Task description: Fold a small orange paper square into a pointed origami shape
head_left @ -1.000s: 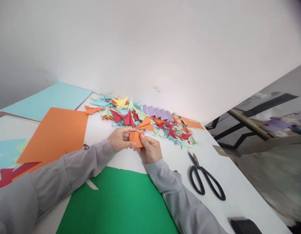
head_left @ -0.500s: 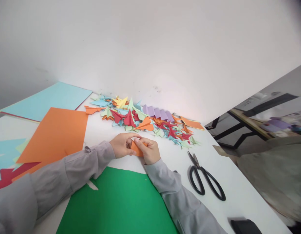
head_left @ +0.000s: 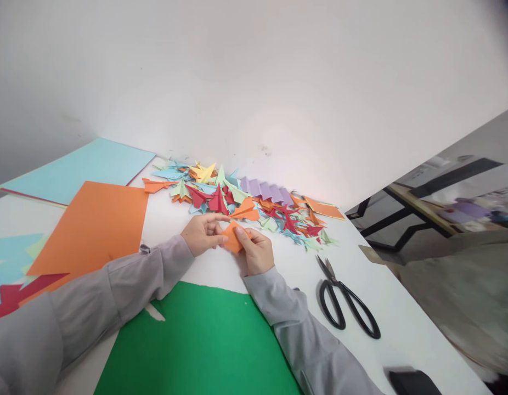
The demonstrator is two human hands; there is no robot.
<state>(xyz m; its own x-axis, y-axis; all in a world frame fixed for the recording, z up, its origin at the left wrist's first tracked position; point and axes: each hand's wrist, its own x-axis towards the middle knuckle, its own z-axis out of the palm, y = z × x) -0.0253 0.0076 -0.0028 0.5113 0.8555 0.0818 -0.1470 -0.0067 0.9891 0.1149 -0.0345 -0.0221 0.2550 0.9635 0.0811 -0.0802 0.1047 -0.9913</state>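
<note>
A small folded piece of orange paper [head_left: 232,239] is held above the white table, just short of a heap of folded paper planes. My right hand [head_left: 258,253] pinches it from the right, thumb on its face. At its left edge is my left hand [head_left: 201,236], thumb and fingers stretched out and apart, the tips at or touching the paper. Whether those tips press on it is hard to see. The heap of paper planes [head_left: 218,200] is red, orange, green, blue and yellow, with a pleated purple paper [head_left: 266,190] on top.
Black-handled scissors [head_left: 333,291] lie slightly open at the right. A green sheet [head_left: 196,340] is in front of me. Orange sheets [head_left: 101,225], a light blue sheet [head_left: 89,164] and scraps lie left. A black object [head_left: 414,382] sits bottom right; a wall [head_left: 254,99] rises behind.
The left fingers have opened and spread from around the orange paper. The right hand keeps its pinch, and the paper is turned and raised slightly, showing more of its face.
</note>
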